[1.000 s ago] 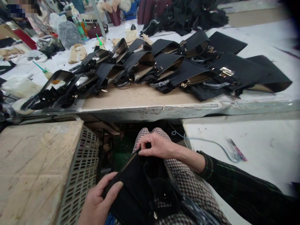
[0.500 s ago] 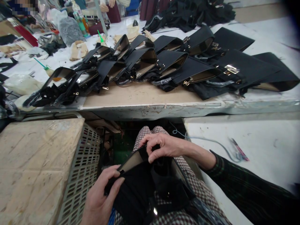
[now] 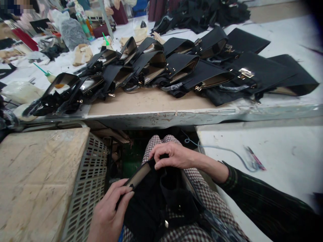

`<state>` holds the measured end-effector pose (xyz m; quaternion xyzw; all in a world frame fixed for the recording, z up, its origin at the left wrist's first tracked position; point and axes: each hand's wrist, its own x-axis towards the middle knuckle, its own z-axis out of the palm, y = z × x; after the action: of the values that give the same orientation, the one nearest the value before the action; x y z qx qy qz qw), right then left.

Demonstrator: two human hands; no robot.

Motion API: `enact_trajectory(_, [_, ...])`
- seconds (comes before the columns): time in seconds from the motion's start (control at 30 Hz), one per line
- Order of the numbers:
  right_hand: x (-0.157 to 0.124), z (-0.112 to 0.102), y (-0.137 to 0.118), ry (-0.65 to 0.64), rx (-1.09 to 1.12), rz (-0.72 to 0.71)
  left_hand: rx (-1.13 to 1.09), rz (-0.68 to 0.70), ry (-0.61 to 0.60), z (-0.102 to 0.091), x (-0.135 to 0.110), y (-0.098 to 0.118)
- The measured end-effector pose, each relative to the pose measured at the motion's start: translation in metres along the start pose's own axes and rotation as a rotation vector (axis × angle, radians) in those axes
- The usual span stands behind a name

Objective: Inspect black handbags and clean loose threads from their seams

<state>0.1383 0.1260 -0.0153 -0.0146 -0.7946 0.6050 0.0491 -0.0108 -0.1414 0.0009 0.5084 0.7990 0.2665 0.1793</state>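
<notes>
A black handbag (image 3: pixel 145 208) with a beige inner side and gold-coloured metal fittings lies across my lap, its mouth toward my knees. My left hand (image 3: pixel 109 205) pinches the near left part of its rim between thumb and fingers. At the far end of the rim, my right hand (image 3: pixel 174 156) grips the edge, thumb on the inside and fingers over the outside. Black lining cloth bunches up in the opening between the hands. The bag's lower part runs out of view at the bottom.
Several black handbags (image 3: pixel 151 67) lie in two rows on the long table (image 3: pixel 141 104) ahead. A crate topped with a worn board (image 3: pixel 37 174) stands at left. On the white surface (image 3: pixel 282 158) at right lie a red-handled tool (image 3: pixel 257 161) and a thin cord. Another person's hand shows far back.
My right thumb has shifted slightly up and left, closing onto the bag's rim. My left fingers have drawn closer together along the edge. The view has moved slightly.
</notes>
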Motion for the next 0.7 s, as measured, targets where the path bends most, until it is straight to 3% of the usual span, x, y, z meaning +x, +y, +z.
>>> enact_trajectory(0.17, [0.002,0.005,0.0,0.044,-0.023,0.033,0.039,-0.048,-0.051,-0.002,-0.001,0.003])
enact_trajectory(0.37, [0.002,0.011,0.0,0.166,-0.09,0.134,-0.047,-0.215,0.141,0.013,0.0,0.013])
enact_trajectory(0.57, [0.001,0.014,0.001,0.238,-0.12,0.201,-0.53,-0.531,0.288,0.023,0.008,0.011])
enact_trajectory(0.7, [0.002,0.014,0.0,0.254,-0.12,0.21,-0.637,-0.611,0.188,0.019,0.015,0.007])
